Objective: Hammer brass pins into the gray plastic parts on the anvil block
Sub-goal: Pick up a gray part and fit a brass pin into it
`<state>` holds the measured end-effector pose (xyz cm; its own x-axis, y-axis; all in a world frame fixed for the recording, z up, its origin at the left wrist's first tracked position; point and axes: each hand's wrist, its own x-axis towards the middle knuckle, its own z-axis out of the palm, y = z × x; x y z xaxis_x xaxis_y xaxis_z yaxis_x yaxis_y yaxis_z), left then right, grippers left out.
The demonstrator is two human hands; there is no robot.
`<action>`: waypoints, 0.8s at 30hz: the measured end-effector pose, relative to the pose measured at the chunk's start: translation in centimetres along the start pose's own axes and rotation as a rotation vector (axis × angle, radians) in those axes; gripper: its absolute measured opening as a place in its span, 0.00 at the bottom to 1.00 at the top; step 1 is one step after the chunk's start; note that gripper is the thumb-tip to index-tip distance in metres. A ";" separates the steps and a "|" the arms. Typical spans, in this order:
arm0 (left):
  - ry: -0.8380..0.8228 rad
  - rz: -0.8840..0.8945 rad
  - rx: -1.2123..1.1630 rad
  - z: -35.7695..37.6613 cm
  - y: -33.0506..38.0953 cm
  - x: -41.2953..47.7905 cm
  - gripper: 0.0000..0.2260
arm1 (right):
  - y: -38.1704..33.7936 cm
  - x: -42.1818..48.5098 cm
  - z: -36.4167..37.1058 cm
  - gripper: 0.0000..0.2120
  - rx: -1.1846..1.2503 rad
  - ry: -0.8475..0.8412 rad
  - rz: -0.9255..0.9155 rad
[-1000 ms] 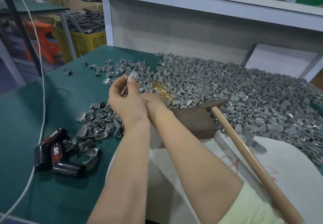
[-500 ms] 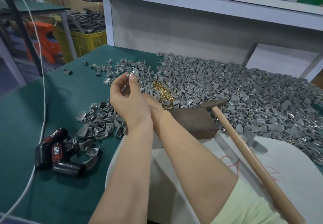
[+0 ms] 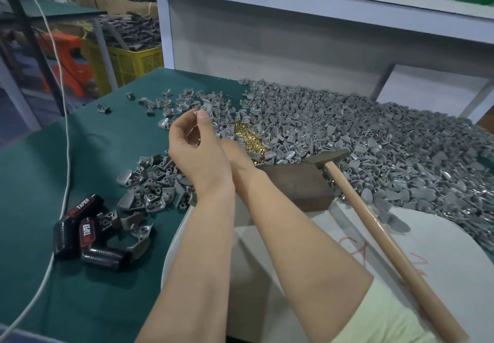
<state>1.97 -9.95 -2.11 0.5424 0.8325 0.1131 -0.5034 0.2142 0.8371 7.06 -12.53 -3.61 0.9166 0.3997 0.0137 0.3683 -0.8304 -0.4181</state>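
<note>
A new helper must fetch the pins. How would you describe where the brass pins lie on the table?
On the green table, a big heap of gray parts fills the right side. At its near left edge, just beyond the brown block, lies a small patch of brass pins, the only shiny gold among dull gray.

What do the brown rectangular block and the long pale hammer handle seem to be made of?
Brown rectangular block: probably iron or steel, going by its matt, rust-brown faces and hard square edges. Long pale hammer handle: wood by its look, smooth and tan, round, without gloss.
</note>
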 end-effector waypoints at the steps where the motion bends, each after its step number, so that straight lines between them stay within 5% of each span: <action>1: -0.027 -0.005 0.009 0.1 0.0 -0.1 0.04 | 0.2 0.0 -0.5 0.13 0.024 0.043 0.001; 5: -0.274 -0.027 0.099 0.5 0.0 -1.1 0.05 | 3.4 -1.6 -4.6 0.08 0.132 0.297 0.093; 13: -0.949 0.092 0.735 1.2 -1.6 -4.4 0.03 | 11.9 -11.7 -7.7 0.06 0.774 0.452 0.280; 16: -1.014 0.226 1.074 1.1 -2.1 -5.1 0.01 | 12.3 -13.2 -7.0 0.05 0.896 0.478 0.281; 20: -1.023 0.292 1.155 1.0 -1.9 -5.1 0.03 | 11.7 -13.3 -6.3 0.07 0.920 0.459 0.249; 24: -1.048 0.295 1.160 1.0 -1.6 -5.0 0.03 | 11.3 -12.6 -5.5 0.07 0.506 0.521 0.193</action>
<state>0.72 -14.99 -3.49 0.9724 -0.0371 0.2305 -0.1722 -0.7803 0.6012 0.57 -29.11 -3.51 0.9591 -0.0749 0.2729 0.1918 -0.5372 -0.8214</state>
